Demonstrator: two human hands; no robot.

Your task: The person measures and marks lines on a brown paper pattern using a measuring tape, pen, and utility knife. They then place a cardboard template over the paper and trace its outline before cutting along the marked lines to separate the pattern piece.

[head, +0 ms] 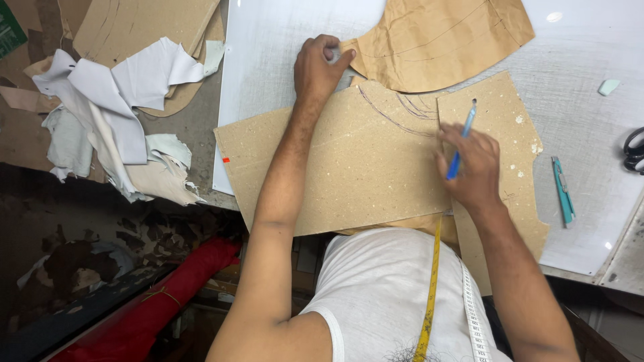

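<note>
Clamped between thumb and fingers of the right hand (469, 164) was a blue pen (461, 141), its long axis running steeply up and slightly to the right, tip uppermost and resting on the right cardboard pattern piece (510, 134) close to that piece's left edge. Curved pen lines (396, 114) lay just to the left of the tip, on the larger cardboard sheet (349, 167), so the drawn marks sat on the left-hand side of the grip and the right hand was the nearer of the two to them. Farther up the table, the left hand (318, 67) was closed, fingers curled over a small pale object too hidden to identify, at the lower left edge of a brown paper pattern (436, 40); its forearm crossed the larger sheet diagonally. Both cardboard pieces rested on a white work surface (268, 40). Well to the right of the pen lay a teal utility knife (562, 191), a small pale chalk piece (609, 86) and black scissors (633, 151) at the frame edge. White fabric scraps (114, 114) were heaped at the left. A yellow measuring tape (429, 295) hung over the person's white shirt. No containers appeared in view.
</note>
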